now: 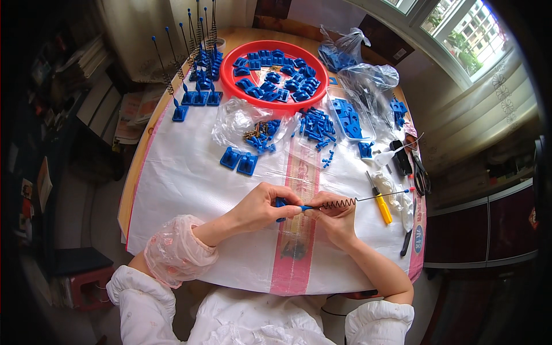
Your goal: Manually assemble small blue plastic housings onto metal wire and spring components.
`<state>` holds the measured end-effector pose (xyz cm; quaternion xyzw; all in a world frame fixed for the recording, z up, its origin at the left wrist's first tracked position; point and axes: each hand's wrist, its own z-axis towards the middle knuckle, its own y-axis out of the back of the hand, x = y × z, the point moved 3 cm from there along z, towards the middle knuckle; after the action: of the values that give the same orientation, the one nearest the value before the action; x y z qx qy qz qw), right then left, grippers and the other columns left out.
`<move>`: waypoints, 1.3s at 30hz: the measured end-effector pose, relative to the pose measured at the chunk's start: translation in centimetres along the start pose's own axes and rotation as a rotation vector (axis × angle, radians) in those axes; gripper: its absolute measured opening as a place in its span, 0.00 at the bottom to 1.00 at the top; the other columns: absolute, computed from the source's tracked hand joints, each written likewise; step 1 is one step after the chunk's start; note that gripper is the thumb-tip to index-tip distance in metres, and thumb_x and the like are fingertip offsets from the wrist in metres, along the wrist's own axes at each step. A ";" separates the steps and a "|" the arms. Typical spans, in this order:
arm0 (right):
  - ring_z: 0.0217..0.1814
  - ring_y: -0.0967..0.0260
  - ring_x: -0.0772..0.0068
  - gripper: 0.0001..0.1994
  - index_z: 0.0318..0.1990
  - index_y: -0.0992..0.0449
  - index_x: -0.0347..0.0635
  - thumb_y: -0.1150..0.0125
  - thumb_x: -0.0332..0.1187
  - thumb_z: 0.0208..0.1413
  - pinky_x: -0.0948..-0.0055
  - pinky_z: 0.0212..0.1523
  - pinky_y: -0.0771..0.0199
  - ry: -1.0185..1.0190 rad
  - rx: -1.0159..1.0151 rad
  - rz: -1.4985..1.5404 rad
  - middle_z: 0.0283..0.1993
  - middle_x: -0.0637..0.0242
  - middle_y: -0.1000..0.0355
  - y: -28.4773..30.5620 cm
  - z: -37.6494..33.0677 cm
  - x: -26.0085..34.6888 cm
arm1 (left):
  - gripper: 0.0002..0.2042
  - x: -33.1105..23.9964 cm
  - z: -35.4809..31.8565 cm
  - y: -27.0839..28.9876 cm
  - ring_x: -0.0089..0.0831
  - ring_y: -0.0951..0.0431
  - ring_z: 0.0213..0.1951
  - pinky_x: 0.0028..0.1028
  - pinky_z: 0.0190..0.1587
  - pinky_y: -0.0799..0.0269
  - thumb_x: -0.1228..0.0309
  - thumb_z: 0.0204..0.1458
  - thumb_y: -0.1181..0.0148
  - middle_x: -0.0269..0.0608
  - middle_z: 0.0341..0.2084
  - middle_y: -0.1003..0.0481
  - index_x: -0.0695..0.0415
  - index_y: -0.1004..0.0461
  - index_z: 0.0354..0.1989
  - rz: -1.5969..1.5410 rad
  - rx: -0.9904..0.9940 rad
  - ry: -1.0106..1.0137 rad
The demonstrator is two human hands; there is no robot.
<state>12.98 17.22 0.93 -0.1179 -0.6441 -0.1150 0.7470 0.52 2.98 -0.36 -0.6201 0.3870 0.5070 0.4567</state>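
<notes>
1. Surface (129, 198): wooden, covered by a white sheet (241, 253) with a pink printed band.
2. Red basin (226, 75): at the far side, holding many blue pieces.
3. Left hand (261, 204): mostly closed, fingers curled; thumb and fingertips pinch the blue base near its stem.
4. Right hand (336, 221): likewise nearly closed, its fingertips pinching beside the left hand's, at the junction of stem and coil; the exact contact is partly hidden.
5. Spring wire (340, 203): held above the sheet, its coil crossing the right fingers and its straight end pointing right.
6. Screwdriver (383, 208): yellow-handled, lying right of the right hand.
7. Blue base (280, 210): in the left hand, partly covered.
</notes>
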 end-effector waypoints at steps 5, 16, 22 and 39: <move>0.37 0.28 0.76 0.07 0.34 0.20 0.31 0.35 0.14 0.47 0.77 0.40 0.29 0.012 0.007 -0.010 0.33 0.63 0.23 0.0 0.0 0.1 | 0.07 0.0 0.0 0.1 0.17 0.27 0.32 0.19 0.36 0.33 0.75 0.54 0.37 0.32 0.29 0.25 0.64 0.21 0.38 0.040 -0.002 0.007; 0.37 0.27 0.76 0.08 0.34 0.20 0.31 0.38 0.13 0.48 0.77 0.41 0.28 0.025 0.020 -0.034 0.34 0.63 0.23 0.0 0.0 0.0 | 0.07 -0.2 -0.1 0.0 0.17 0.28 0.31 0.19 0.34 0.33 0.74 0.54 0.36 0.31 0.28 0.25 0.64 0.21 0.38 0.041 -0.007 -0.018; 0.37 0.27 0.76 0.08 0.35 0.20 0.31 0.37 0.13 0.48 0.77 0.40 0.28 0.040 0.025 0.009 0.34 0.62 0.23 -0.1 0.0 0.2 | 0.07 -0.4 -0.2 -0.1 0.16 0.28 0.31 0.18 0.34 0.33 0.73 0.53 0.36 0.31 0.29 0.24 0.64 0.21 0.38 0.056 -0.011 -0.029; 0.37 0.28 0.76 0.08 0.35 0.19 0.32 0.38 0.13 0.48 0.76 0.39 0.29 0.016 0.034 0.030 0.33 0.63 0.23 -0.1 0.0 0.1 | 0.10 -0.6 -0.3 -0.1 0.19 0.25 0.34 0.21 0.37 0.29 0.71 0.54 0.37 0.34 0.30 0.22 0.65 0.21 0.40 -0.016 0.031 -0.012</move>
<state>12.93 17.15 1.05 -0.1140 -0.6381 -0.0935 0.7557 0.58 2.69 0.30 -0.6131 0.3869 0.5009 0.4728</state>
